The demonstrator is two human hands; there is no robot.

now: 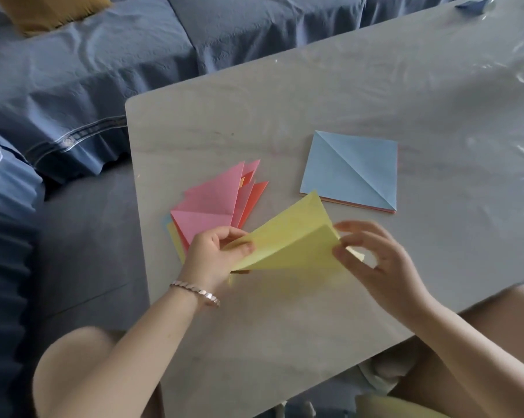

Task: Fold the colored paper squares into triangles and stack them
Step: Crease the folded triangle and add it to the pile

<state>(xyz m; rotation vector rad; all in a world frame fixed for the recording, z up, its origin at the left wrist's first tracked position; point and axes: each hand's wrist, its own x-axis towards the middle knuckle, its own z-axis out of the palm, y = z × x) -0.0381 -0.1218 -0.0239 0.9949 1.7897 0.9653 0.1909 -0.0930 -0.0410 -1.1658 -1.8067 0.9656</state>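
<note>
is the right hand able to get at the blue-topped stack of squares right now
Probably yes, but not freely: the right hand is pinching the yellow paper, so it would need to let go first. The blue-topped stack lies just beyond it on the table with nothing lying between.

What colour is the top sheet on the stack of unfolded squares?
Light blue, with a diagonal crease; the top sheet shows in the head view.

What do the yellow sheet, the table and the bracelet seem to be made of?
Yellow sheet: thin matte paper; it bends and holds a crease. Table: pale top, seemingly under clear plastic film that wrinkles and glints. Bracelet: shiny pinkish links, perhaps metal.
</note>
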